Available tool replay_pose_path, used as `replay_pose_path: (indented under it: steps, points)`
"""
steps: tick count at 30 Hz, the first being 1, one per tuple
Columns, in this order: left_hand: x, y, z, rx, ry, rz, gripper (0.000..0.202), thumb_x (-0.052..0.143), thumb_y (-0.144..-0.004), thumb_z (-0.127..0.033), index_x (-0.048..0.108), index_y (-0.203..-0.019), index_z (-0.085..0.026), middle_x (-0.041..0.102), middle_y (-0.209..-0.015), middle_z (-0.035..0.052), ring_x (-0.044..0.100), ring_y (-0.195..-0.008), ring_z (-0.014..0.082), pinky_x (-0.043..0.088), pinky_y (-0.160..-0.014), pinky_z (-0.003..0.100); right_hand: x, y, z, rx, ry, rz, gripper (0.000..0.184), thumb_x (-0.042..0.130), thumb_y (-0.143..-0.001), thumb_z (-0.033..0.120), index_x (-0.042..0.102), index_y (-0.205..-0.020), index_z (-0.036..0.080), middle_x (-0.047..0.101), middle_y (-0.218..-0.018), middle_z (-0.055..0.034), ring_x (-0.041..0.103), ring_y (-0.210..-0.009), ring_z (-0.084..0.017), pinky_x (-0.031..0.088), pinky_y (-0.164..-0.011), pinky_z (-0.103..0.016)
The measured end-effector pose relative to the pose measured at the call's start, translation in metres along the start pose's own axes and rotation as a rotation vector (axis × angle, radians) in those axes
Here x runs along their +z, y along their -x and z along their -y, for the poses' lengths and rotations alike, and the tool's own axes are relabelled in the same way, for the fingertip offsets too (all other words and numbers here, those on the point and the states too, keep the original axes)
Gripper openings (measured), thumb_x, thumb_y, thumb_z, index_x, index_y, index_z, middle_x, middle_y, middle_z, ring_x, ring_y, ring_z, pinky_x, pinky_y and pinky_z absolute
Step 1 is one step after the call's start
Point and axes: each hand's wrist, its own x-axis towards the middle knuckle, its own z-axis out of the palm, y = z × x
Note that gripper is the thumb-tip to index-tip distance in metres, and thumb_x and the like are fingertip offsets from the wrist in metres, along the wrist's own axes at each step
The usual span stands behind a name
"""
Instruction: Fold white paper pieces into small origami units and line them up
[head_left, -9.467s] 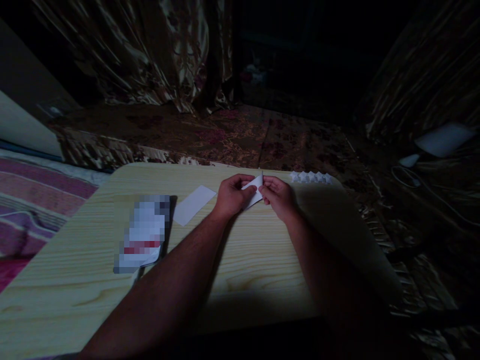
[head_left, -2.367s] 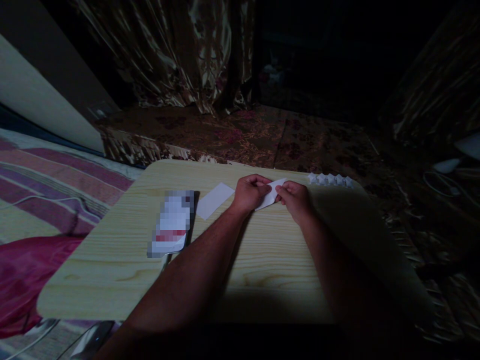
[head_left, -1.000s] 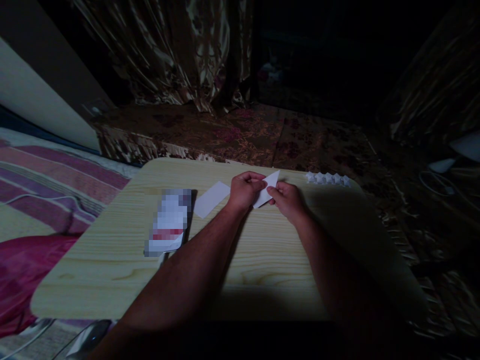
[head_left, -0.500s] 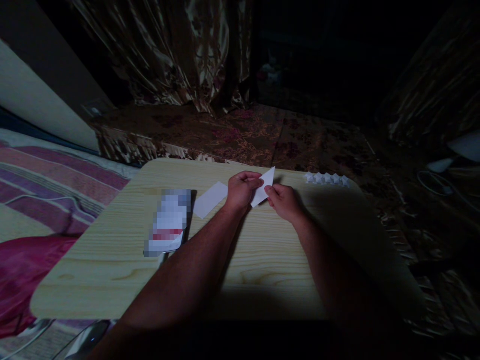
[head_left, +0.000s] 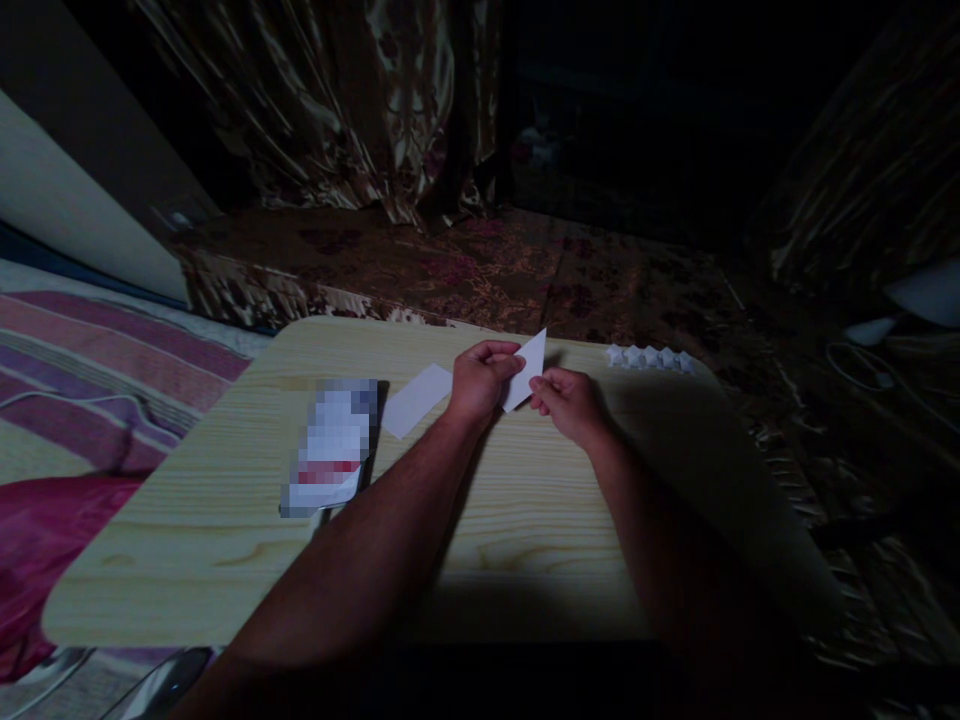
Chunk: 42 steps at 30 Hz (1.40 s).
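Observation:
A piece of white paper (head_left: 528, 368) with a pointed upper corner is held up over the far part of the wooden table (head_left: 525, 500). My left hand (head_left: 478, 382) grips it from the left, thumb lying across its face. At the lower right edge, my right hand (head_left: 570, 402) is closed in a pinch on the same paper. Just left of my left hand lies a flat white paper sheet (head_left: 414, 402). Several small folded white paper stars (head_left: 649, 359) sit in a row by the far right edge of the table.
A phone-like device (head_left: 334, 435), its screen blurred out, rests on the table's left side. Beyond the far edge are a patterned cloth (head_left: 450, 260) and curtains (head_left: 405, 100). To the left is a striped bedspread (head_left: 112, 370); a white lamp (head_left: 926, 300) stands at right.
The whole view has shifted slightly. My right fingertips have slid a little down the paper's edge, and both hands remain on it.

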Motion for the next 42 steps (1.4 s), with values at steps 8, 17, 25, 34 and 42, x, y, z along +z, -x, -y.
replay_pose_path:
  steps: [8,17,25,34,42]
  points:
    - [0.003,0.004,0.001,0.016,-0.114,0.058,0.037,0.080,-0.055,-0.033,0.069,-0.084,-0.013,0.066,-0.064,0.0015,0.057,-0.052,0.0124,0.044,-0.050,0.024,-0.004,0.000,0.004,0.038,-0.052,-0.053,0.032,0.056,-0.080,0.042,0.057,-0.060,0.017,0.055,-0.052,0.0018,0.045,-0.046,-0.009,0.034,-0.046,-0.022]
    - [0.001,0.003,0.004,0.027,-0.138,0.102,0.037,0.079,-0.058,-0.031,0.069,-0.089,-0.013,0.068,-0.068,0.0027,0.059,-0.054,0.0131,0.045,-0.052,0.024,-0.004,-0.003,-0.006,0.079,-0.156,-0.044,0.031,0.058,-0.078,0.043,0.061,-0.064,0.015,0.060,-0.054,-0.0005,0.048,-0.046,-0.009,0.033,-0.045,-0.022]
    - [0.003,0.005,0.000,0.003,-0.118,0.091,0.031,0.077,-0.057,-0.028,0.068,-0.082,-0.013,0.066,-0.063,0.0025,0.060,-0.051,0.0144,0.046,-0.050,0.025,-0.003,-0.002,-0.002,0.089,-0.162,-0.040,0.032,0.056,-0.078,0.042,0.060,-0.060,0.015,0.056,-0.049,0.0003,0.046,-0.045,-0.009,0.032,-0.044,-0.022]
    - [0.002,0.005,0.000,-0.041,-0.115,0.168,0.027,0.073,-0.057,-0.024,0.068,-0.082,-0.015,0.067,-0.067,0.0009,0.057,-0.051,0.0121,0.043,-0.049,0.023,-0.002,-0.001,-0.003,0.015,-0.049,-0.131,0.027,0.056,-0.078,0.039,0.055,-0.061,0.018,0.049,-0.050,0.0039,0.042,-0.046,-0.009,0.031,-0.045,-0.022]
    - [-0.005,0.001,-0.002,-0.063,-0.271,0.325,0.017,0.070,-0.061,-0.027,0.065,-0.071,-0.014,0.059,-0.058,-0.0014,0.050,-0.047,0.0095,0.035,-0.045,0.021,0.000,0.004,0.005,-0.071,0.109,-0.026,0.027,0.056,-0.077,0.033,0.050,-0.055,0.018,0.044,-0.051,0.0042,0.040,-0.052,-0.009,0.029,-0.049,-0.023]
